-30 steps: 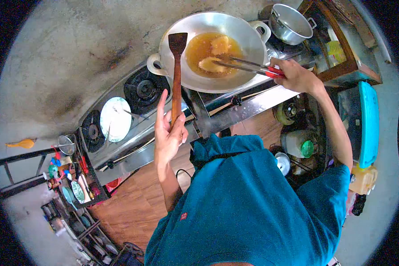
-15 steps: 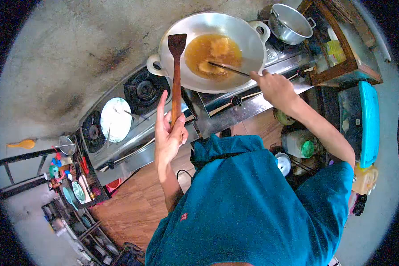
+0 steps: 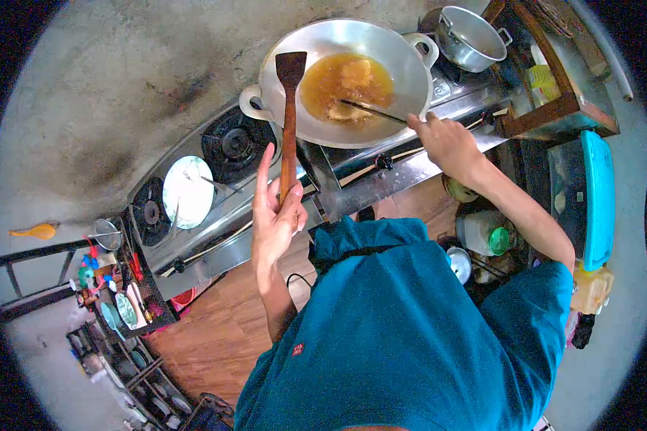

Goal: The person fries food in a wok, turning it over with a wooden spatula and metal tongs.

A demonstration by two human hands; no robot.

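My left hand (image 3: 274, 215) grips the wooden spatula (image 3: 289, 122), its length running straight ahead to the wok (image 3: 345, 79). My right hand (image 3: 446, 140), nearer the oil, seemingly pinches tongs (image 3: 370, 111).

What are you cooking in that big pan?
A person in a teal shirt is frying pale pieces of food in amber oil in a big silver wok on a gas stove. The left hand holds a long brown wooden spatula upright beside the wok. The right hand holds thin metal tongs whose tips reach into the oil.
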